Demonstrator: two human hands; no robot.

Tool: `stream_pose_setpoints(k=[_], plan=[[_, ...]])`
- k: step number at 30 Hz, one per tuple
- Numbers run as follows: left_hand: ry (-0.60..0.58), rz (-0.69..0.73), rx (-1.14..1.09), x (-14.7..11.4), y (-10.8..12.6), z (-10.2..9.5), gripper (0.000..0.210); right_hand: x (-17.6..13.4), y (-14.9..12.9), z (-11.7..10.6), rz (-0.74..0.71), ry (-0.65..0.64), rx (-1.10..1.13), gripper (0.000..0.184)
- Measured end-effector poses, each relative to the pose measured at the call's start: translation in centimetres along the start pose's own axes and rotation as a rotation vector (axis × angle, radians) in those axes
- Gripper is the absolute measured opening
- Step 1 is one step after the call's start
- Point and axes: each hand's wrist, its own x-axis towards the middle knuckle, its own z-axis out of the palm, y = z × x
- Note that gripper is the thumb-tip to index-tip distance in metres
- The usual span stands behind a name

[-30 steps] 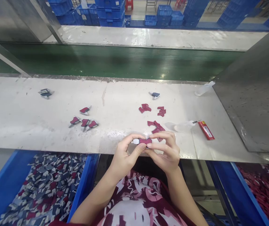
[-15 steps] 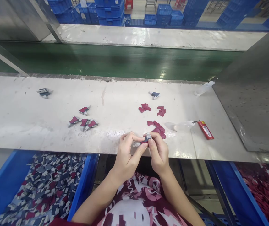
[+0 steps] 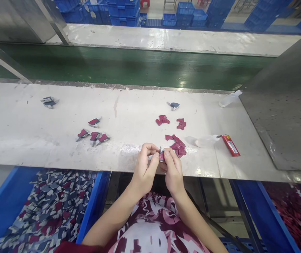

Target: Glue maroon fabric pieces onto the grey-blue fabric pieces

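Note:
Between my two hands, over the near edge of the white table, is a small grey and maroon plastic piece [image 3: 161, 155]. My left hand [image 3: 144, 171] pinches its left side, thumb and fingers closed. My right hand [image 3: 173, 172] grips the right side, with the thumb pressed on the maroon face. Just beyond my right fingers lie loose maroon pieces [image 3: 178, 146], partly covered by the hand. Farther back are two more small groups of maroon pieces [image 3: 162, 120]. Several grey and maroon assembled pieces [image 3: 95, 136] rest to the left of my hands.
A blue-topped piece [image 3: 174, 105] and another pair [image 3: 49, 102] lie farther back. To the right are a clear bottle [image 3: 207, 141], a red packet [image 3: 231, 145] and a second bottle [image 3: 230, 99]. Blue bins [image 3: 89, 207] flank me below the table. A green belt [image 3: 140, 66] runs behind.
My hands have turned the piece so its maroon face shows more. The right hand has shifted slightly left and its fingers now point forward over the piece.

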Motion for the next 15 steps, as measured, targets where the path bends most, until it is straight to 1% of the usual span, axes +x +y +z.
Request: stream_pose_setpoints(k=[2, 4, 8, 12, 15], plan=[[-0.021, -0.012, -0.039, 0.1, -0.2, 0.3, 0.010, 0.1, 0.1, 0.1, 0.021, 0.050, -0.050, 0.038], [-0.039, -0.026, -0.062, 0.2, -0.3, 0.4, 0.011, 0.2, 0.2, -0.1, 0.026, 0.072, -0.122, 0.042], [-0.025, -0.066, -0.065, 0.3, -0.3, 0.4, 0.015, 0.3, 0.2, -0.7, 0.026, 0.000, -0.211, 0.048], [-0.028, -0.078, -0.059, 0.3, -0.2, 0.2, 0.014, 0.4, 0.1, -1.1, -0.009, -0.065, -0.264, 0.045], [-0.067, -0.129, -0.104, 0.3, -0.1, 0.0, 0.012, 0.4, -0.1, -1.0, -0.003, -0.092, -0.238, 0.043]])
